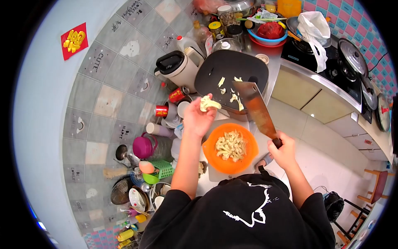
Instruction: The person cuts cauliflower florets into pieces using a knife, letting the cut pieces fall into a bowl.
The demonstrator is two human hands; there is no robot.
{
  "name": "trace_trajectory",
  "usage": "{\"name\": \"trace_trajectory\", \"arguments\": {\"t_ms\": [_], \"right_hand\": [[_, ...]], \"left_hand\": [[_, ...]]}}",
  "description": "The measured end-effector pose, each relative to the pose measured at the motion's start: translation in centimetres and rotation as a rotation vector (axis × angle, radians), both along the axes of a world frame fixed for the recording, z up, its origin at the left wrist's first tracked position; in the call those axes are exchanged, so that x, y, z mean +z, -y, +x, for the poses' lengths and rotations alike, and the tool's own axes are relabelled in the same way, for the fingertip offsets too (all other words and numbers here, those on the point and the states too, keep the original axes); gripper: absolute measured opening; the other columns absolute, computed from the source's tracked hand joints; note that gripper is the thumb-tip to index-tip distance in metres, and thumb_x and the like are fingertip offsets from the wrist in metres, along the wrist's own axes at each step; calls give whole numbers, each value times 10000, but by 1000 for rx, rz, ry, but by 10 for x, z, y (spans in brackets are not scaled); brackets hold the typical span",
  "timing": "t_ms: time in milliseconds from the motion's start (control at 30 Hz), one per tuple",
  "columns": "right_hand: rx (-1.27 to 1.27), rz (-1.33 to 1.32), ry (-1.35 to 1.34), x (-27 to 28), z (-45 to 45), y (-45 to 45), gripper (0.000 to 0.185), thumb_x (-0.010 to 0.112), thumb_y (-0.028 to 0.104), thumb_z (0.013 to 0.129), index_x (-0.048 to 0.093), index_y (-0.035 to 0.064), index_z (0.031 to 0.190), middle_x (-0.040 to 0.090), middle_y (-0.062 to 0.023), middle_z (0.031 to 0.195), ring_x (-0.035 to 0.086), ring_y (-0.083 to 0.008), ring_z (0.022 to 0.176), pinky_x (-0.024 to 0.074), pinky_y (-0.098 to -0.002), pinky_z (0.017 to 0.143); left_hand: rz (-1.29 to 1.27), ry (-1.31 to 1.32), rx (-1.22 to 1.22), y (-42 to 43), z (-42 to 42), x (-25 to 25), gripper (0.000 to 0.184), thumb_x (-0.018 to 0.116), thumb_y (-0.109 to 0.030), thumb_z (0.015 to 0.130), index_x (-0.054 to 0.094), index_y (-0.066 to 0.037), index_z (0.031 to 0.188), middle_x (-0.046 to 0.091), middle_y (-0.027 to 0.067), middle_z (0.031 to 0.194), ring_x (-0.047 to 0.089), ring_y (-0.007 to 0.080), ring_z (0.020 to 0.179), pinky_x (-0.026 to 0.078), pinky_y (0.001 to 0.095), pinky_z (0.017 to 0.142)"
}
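Note:
A pale cauliflower piece (209, 103) is held in the fingers of my left hand (199, 117), just off the near left edge of a dark cutting board (228, 70). My right hand (282, 149) is wrapped round the handle of a cleaver (258, 108). The broad blade points up and to the left, its tip over the board's right part. Small cauliflower scraps (235, 99) lie on the board. Nearer my body, an orange basket (231, 167) holds many cut cauliflower pieces (230, 145).
Left of the board stand a kettle-like appliance (172, 64) and red cans (178, 94). Dishes and a green basket (164, 169) line the wall side. Behind are jars and a blue basin (267, 40). A stove (327, 62) with pans is at the right.

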State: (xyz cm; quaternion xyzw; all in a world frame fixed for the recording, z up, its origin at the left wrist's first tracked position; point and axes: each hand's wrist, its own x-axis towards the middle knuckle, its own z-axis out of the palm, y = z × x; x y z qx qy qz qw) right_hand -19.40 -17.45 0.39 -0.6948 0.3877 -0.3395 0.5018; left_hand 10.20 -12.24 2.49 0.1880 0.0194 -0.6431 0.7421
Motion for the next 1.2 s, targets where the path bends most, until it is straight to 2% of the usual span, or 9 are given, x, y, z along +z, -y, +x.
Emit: {"name": "trace_trajectory", "arguments": {"t_ms": [167, 333, 567, 733, 867, 933, 1100, 1167, 1200], "right_hand": [[130, 68, 13, 11, 19, -32, 252, 614, 48, 745, 634, 4, 993, 440, -30, 537, 373, -57, 470, 346, -214, 456], [190, -329, 90, 3, 34, -69, 398, 649, 57, 679, 607, 88, 1073, 625, -82, 743, 583, -228, 546, 486, -320, 509], [222, -597, -156, 13, 30, -103, 512, 706, 111, 606, 587, 131, 1104, 488, -36, 601, 539, -200, 517, 460, -325, 464], [197, -675, -229, 18, 26, -117, 476, 703, 116, 636, 589, 124, 1098, 463, -30, 588, 512, -197, 473, 448, -319, 445], [141, -747, -251, 21, 30, -128, 433, 693, 122, 670, 592, 120, 1091, 459, -34, 584, 504, -198, 459, 441, -312, 435], [153, -719, -252, 21, 32, -132, 438, 692, 126, 671, 588, 119, 1096, 467, -37, 589, 511, -203, 466, 447, -318, 442], [224, -626, -251, 20, 30, -138, 463, 690, 130, 672, 572, 120, 1120, 500, -52, 603, 542, -225, 497, 466, -337, 471], [245, -553, -250, 18, 34, -138, 478, 686, 128, 673, 562, 120, 1134, 534, -65, 628, 561, -241, 525, 477, -352, 491], [247, -554, -251, 16, 37, -138, 478, 686, 128, 673, 562, 120, 1134, 534, -65, 628, 561, -241, 525, 477, -352, 491]], "left_hand": [[-4, 55, -45, -35, -30, -22, 354, 448, -158, 861, 455, 40, 1155, 549, 194, 975, 519, 219, 750, 408, 270, 596], [227, 51, 149, -55, -60, -34, 287, 515, -239, 876, 531, -40, 1082, 563, 161, 969, 509, 181, 721, 434, 264, 592], [97, 180, 108, -72, -73, -56, 296, 481, -345, 915, 578, -79, 1005, 585, 101, 898, 457, 107, 598, 378, 225, 482], [243, 684, 420, -81, -87, -49, 311, 477, -359, 914, 559, -64, 975, 574, 68, 785, 445, 78, 560, 350, 190, 463], [384, 707, 573, -82, -99, -54, 323, 458, -358, 919, 545, -51, 973, 568, 55, 752, 445, 66, 547, 345, 173, 464], [405, 1128, 677, -84, -98, -64, 354, 434, -369, 926, 536, -34, 980, 563, 57, 779, 477, 68, 606, 380, 164, 516], [329, 926, 679, -101, -101, -53, 362, 430, -343, 933, 513, 1, 1011, 542, 76, 885, 530, 104, 786, 432, 187, 675], [307, 1482, 662, -106, -104, -56, 275, 462, -246, 932, 490, 7, 1033, 531, 74, 934, 538, 122, 817, 442, 216, 708], [308, 1481, 665, -107, -105, -56, 275, 462, -246, 932, 490, 7, 1033, 531, 74, 934, 538, 122, 817, 442, 216, 708]]}}
